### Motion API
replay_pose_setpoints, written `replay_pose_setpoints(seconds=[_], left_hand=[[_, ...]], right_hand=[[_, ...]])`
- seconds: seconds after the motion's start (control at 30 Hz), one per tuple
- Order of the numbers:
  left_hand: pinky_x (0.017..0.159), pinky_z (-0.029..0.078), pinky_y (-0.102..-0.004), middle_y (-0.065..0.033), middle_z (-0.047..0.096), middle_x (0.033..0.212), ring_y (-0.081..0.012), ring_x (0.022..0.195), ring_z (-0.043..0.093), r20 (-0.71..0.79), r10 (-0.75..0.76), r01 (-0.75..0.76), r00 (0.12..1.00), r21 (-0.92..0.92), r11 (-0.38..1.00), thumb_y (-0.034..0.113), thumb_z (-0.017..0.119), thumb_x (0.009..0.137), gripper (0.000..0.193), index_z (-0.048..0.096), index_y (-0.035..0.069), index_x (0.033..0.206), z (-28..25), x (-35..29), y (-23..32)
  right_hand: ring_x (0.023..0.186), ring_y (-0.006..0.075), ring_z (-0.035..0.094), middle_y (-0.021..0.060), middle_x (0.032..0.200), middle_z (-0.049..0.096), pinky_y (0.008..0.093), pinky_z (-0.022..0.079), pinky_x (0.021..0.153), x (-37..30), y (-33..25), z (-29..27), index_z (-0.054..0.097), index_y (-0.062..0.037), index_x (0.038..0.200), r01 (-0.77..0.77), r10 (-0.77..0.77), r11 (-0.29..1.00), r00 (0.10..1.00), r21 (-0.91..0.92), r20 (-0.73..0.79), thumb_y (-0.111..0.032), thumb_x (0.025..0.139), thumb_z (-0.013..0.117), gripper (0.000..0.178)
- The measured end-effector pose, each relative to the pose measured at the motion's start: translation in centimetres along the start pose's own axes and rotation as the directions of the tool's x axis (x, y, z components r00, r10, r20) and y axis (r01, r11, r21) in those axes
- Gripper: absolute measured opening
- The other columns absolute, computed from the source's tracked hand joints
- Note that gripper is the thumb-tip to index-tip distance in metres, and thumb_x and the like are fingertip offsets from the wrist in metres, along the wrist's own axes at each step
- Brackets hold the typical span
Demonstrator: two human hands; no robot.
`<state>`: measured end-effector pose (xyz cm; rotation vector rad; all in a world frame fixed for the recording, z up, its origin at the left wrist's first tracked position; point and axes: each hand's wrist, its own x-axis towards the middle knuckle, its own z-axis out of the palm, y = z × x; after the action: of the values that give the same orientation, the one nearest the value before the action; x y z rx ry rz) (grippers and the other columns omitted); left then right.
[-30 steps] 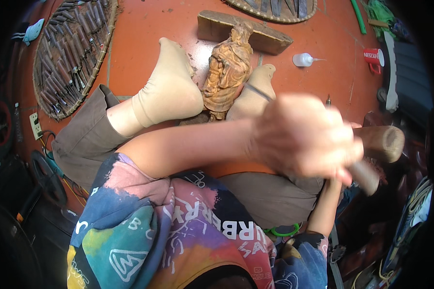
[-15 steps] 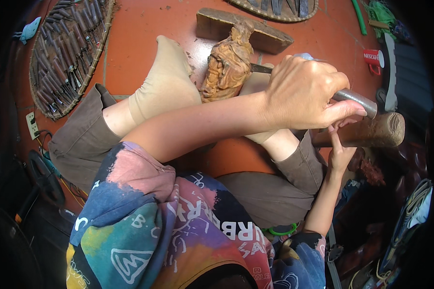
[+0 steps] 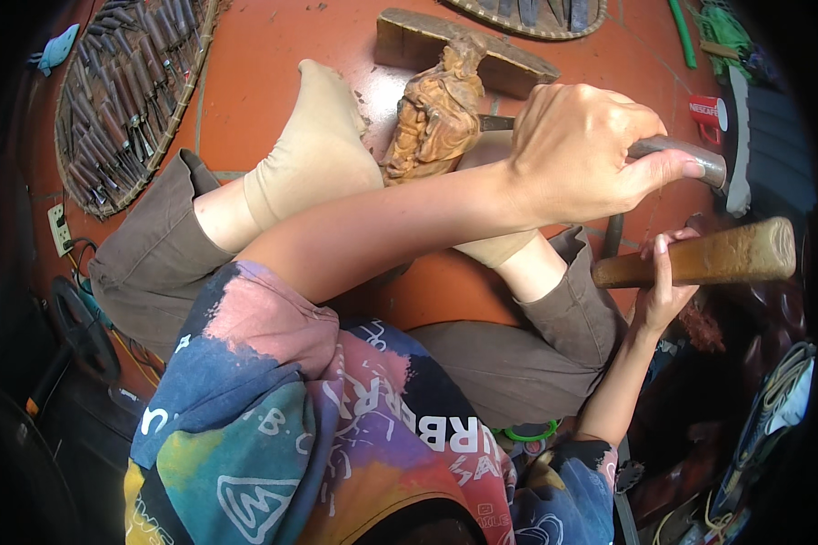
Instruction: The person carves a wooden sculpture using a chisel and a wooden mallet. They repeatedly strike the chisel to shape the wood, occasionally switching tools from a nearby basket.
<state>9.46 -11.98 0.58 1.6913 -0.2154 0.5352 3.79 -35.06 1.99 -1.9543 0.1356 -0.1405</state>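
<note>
Carved in brown wood, a robed figure (image 3: 432, 113) stands between my feet. My left hand (image 3: 586, 159) reaches across and wraps round a chisel (image 3: 686, 156), its metal-looking handle end sticking out to the right past my thumb. On the other side of the hand the dark blade meets the figure's right side; whether its tip is in the wood cannot be seen. Lower right, my right hand (image 3: 668, 277) is closed round a wooden mallet (image 3: 736, 254), its thick pale end pointing right. A gap separates the mallet from the chisel's end.
A long wooden block (image 3: 518, 68) lies behind the figure. At left a woven tray (image 3: 186, 136) holds several chisels; another woven tray (image 3: 518, 29) with blades sits at the far edge. A red mug (image 3: 707, 113) stands far right. My socked foot (image 3: 323, 136) flanks the figure.
The mallet has swung right and slightly down, away from the chisel's end. My left hand and the chisel have shifted a little right and up. The figure appears slightly farther right.
</note>
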Motion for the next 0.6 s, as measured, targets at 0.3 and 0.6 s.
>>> replay_pose_setpoints(seconds=[0.3, 0.6], left_hand=[[0.046, 0.044, -0.0307, -0.0073, 0.06, 0.059, -0.0221, 0.05, 0.058, -0.031, 0.09, -0.093, 0.995, -0.13, 0.987, 0.035, 0.075, 0.075, 0.03, 0.069, 0.006, 0.072, -0.7, -0.6, 0.3], [0.047, 0.044, -0.0294, -0.0078, 0.062, 0.061, -0.0214, 0.051, 0.059, -0.054, 0.123, -0.129, 0.991, -0.121, 0.984, 0.034, 0.076, 0.075, 0.029, 0.069, 0.006, 0.073, -0.8, -0.8, -0.2]], right_hand=[[0.077, 0.0112, 0.056, 0.0055, 0.085, 0.06, 0.0261, 0.046, 0.076, 0.5, 0.4, -2.5, 0.057, 0.0032, 0.104, 0.218, -0.226, 0.861, 0.973, -0.459, 0.039, -0.004, 0.083, 0.069, 0.025], [0.074, 0.0121, 0.055, 0.0049, 0.082, 0.058, 0.0271, 0.047, 0.072, 0.4, 0.3, -2.0, 0.054, 0.0007, 0.097, 0.354, -0.41, 0.741, 0.911, -0.571, 0.033, 0.002, 0.084, 0.063, 0.016]])
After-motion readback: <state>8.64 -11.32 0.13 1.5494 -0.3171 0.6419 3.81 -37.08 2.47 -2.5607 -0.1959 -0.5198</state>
